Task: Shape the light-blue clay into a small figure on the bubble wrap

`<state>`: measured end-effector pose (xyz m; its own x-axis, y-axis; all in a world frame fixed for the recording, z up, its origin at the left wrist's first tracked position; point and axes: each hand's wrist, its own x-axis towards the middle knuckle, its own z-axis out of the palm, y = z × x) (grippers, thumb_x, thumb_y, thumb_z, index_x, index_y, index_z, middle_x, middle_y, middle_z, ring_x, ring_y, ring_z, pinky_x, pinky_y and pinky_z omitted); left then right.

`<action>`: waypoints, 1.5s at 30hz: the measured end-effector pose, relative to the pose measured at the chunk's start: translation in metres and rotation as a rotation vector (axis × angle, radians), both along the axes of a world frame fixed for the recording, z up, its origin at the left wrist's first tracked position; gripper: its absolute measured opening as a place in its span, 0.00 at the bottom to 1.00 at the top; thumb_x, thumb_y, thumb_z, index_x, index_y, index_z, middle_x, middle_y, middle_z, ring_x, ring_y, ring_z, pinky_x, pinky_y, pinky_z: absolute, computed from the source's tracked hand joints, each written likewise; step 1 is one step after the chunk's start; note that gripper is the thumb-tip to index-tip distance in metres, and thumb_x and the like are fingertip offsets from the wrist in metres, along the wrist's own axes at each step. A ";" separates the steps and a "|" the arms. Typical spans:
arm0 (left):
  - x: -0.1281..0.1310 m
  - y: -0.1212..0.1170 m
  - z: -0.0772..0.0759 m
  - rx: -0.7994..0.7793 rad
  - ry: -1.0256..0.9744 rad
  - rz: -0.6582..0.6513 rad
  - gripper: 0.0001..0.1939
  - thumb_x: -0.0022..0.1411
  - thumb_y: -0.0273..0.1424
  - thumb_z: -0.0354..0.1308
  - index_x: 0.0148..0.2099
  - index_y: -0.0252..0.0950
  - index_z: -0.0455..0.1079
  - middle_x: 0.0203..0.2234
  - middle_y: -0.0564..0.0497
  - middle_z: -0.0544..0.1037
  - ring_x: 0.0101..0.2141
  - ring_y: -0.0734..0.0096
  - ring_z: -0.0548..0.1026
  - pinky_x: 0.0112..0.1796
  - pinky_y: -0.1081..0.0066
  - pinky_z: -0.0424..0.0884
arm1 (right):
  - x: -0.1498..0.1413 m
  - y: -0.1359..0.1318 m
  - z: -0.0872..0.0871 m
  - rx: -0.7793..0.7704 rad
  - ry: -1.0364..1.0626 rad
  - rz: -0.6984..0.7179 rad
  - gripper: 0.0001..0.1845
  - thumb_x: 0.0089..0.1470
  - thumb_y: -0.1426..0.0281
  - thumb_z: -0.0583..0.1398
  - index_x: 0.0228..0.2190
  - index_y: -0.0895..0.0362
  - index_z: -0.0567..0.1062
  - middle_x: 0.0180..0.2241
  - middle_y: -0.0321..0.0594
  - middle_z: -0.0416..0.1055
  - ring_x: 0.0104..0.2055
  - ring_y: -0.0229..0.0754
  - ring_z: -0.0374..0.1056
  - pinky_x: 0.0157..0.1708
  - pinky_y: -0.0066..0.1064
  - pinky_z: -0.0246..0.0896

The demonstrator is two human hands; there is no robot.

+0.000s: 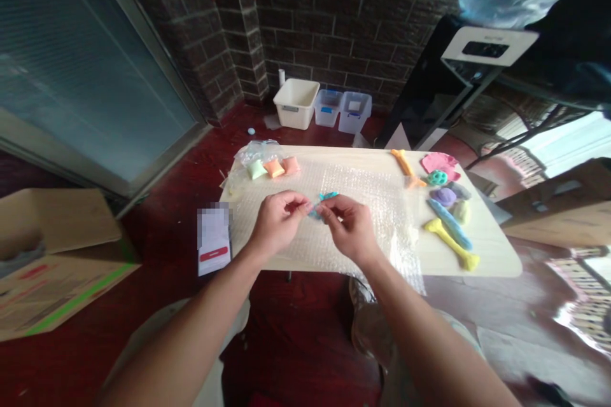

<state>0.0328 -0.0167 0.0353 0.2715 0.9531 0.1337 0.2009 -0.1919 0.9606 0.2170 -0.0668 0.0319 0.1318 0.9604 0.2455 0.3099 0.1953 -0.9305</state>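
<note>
- A person's left hand (278, 221) and right hand (352, 224) meet over a table (496, 261), each with thumb and fingers pinched on a small blue piece (315, 212), partly hidden.
- The blue piece is between the fingertips, above a sheet of bubble wrap (384, 203); a teal bit (328, 195) shows just beyond the fingers.
- Three soft packets (274, 169), green, orange and pink, lie beyond the left hand.
- At right, a yellow bone shape (451, 243) lies beside a blue stick (450, 222), near a purple lump (443, 196).
</note>
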 end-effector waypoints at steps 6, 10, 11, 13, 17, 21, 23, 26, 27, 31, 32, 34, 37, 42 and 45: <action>0.002 0.003 0.002 0.041 0.047 0.010 0.10 0.61 0.37 0.67 0.37 0.34 0.80 0.31 0.47 0.84 0.31 0.66 0.78 0.34 0.68 0.71 | 0.000 -0.001 0.003 0.015 -0.016 -0.014 0.14 0.63 0.60 0.65 0.30 0.56 0.81 0.27 0.41 0.77 0.28 0.40 0.68 0.28 0.33 0.61; 0.007 0.005 0.001 0.060 0.063 -0.009 0.10 0.62 0.37 0.66 0.37 0.35 0.81 0.31 0.48 0.84 0.30 0.66 0.77 0.33 0.68 0.70 | 0.002 -0.001 0.002 0.020 0.030 -0.061 0.15 0.62 0.59 0.66 0.30 0.57 0.81 0.28 0.42 0.77 0.28 0.40 0.68 0.29 0.33 0.63; 0.008 0.006 0.001 0.060 0.061 -0.009 0.10 0.62 0.37 0.66 0.37 0.35 0.81 0.31 0.48 0.84 0.30 0.66 0.76 0.33 0.68 0.69 | 0.002 -0.001 0.002 0.017 0.050 -0.074 0.16 0.62 0.58 0.66 0.30 0.57 0.81 0.27 0.41 0.77 0.27 0.39 0.67 0.28 0.32 0.62; 0.008 0.009 0.000 0.047 0.054 -0.020 0.09 0.61 0.37 0.66 0.36 0.36 0.81 0.30 0.49 0.83 0.29 0.67 0.76 0.32 0.68 0.69 | 0.001 -0.001 0.001 0.003 0.070 -0.084 0.16 0.61 0.57 0.67 0.30 0.57 0.81 0.27 0.41 0.76 0.26 0.39 0.66 0.27 0.32 0.62; 0.005 0.010 -0.001 0.016 0.027 -0.017 0.09 0.61 0.38 0.66 0.36 0.36 0.80 0.30 0.49 0.83 0.28 0.67 0.76 0.32 0.68 0.69 | -0.002 -0.001 -0.001 -0.036 0.116 -0.069 0.17 0.60 0.56 0.67 0.30 0.57 0.80 0.28 0.40 0.77 0.25 0.37 0.65 0.24 0.31 0.60; 0.001 0.006 0.004 0.065 0.051 0.013 0.09 0.62 0.38 0.66 0.37 0.37 0.81 0.31 0.49 0.83 0.30 0.65 0.76 0.33 0.67 0.70 | -0.005 0.000 -0.002 -0.035 0.128 -0.088 0.15 0.61 0.57 0.67 0.31 0.57 0.80 0.29 0.40 0.77 0.25 0.37 0.65 0.25 0.31 0.60; 0.000 0.003 0.008 0.109 0.094 0.028 0.09 0.63 0.37 0.66 0.37 0.38 0.81 0.32 0.49 0.84 0.30 0.65 0.76 0.33 0.66 0.69 | -0.007 -0.001 -0.001 -0.030 0.122 -0.090 0.15 0.61 0.58 0.66 0.31 0.57 0.79 0.28 0.39 0.76 0.24 0.36 0.63 0.24 0.30 0.58; 0.003 -0.001 0.010 0.132 0.107 0.029 0.08 0.63 0.36 0.65 0.36 0.37 0.81 0.31 0.49 0.84 0.28 0.66 0.75 0.31 0.67 0.68 | -0.010 -0.002 0.002 -0.015 0.093 -0.078 0.15 0.62 0.59 0.65 0.32 0.57 0.79 0.28 0.39 0.76 0.24 0.36 0.64 0.24 0.30 0.58; 0.003 -0.002 0.010 0.136 0.107 0.015 0.08 0.63 0.36 0.65 0.37 0.37 0.81 0.33 0.48 0.84 0.31 0.65 0.77 0.34 0.67 0.69 | -0.012 -0.002 0.002 -0.013 0.084 -0.073 0.15 0.62 0.58 0.65 0.32 0.57 0.78 0.29 0.40 0.76 0.25 0.37 0.65 0.25 0.30 0.59; 0.004 0.000 0.006 0.124 0.086 0.031 0.10 0.64 0.38 0.65 0.38 0.36 0.79 0.31 0.49 0.83 0.30 0.66 0.76 0.32 0.68 0.68 | -0.014 0.001 0.002 -0.009 0.099 -0.055 0.16 0.63 0.57 0.64 0.32 0.57 0.77 0.27 0.39 0.74 0.25 0.37 0.65 0.26 0.31 0.59; 0.004 0.001 0.005 0.118 0.078 0.033 0.10 0.65 0.38 0.64 0.38 0.36 0.79 0.31 0.49 0.82 0.30 0.67 0.76 0.32 0.69 0.68 | -0.014 0.002 0.001 -0.010 0.113 -0.064 0.16 0.62 0.57 0.64 0.32 0.57 0.77 0.27 0.38 0.74 0.25 0.37 0.65 0.26 0.31 0.59; 0.002 0.002 0.004 0.114 0.069 0.051 0.10 0.65 0.38 0.64 0.38 0.36 0.78 0.31 0.49 0.82 0.30 0.67 0.75 0.33 0.69 0.68 | -0.013 0.003 -0.001 -0.019 0.142 -0.089 0.15 0.61 0.57 0.65 0.31 0.57 0.77 0.27 0.38 0.74 0.25 0.37 0.64 0.25 0.31 0.58; 0.002 0.004 0.004 0.115 0.048 0.078 0.09 0.65 0.37 0.64 0.37 0.36 0.77 0.31 0.50 0.81 0.30 0.67 0.74 0.33 0.69 0.68 | -0.011 0.004 -0.002 -0.033 0.168 -0.099 0.15 0.61 0.57 0.65 0.31 0.56 0.77 0.27 0.37 0.73 0.24 0.37 0.62 0.24 0.31 0.56; 0.003 0.010 0.009 0.076 -0.107 0.076 0.09 0.64 0.36 0.65 0.36 0.36 0.77 0.30 0.50 0.79 0.31 0.69 0.73 0.34 0.71 0.67 | -0.001 0.005 -0.001 -0.090 0.378 -0.013 0.14 0.59 0.60 0.65 0.44 0.54 0.79 0.41 0.42 0.78 0.41 0.43 0.73 0.40 0.35 0.67; -0.003 0.018 0.016 0.086 -0.235 0.204 0.09 0.64 0.36 0.66 0.35 0.35 0.76 0.26 0.52 0.76 0.27 0.73 0.69 0.31 0.73 0.63 | 0.003 0.002 -0.001 -0.232 0.586 0.099 0.19 0.58 0.63 0.63 0.50 0.53 0.77 0.48 0.44 0.78 0.46 0.45 0.75 0.44 0.37 0.70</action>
<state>0.0302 0.0011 0.0516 0.0285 0.9672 0.2525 0.0182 -0.2531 0.9673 0.2202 -0.0649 0.0312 0.0894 0.9944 -0.0561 -0.2723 -0.0298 -0.9617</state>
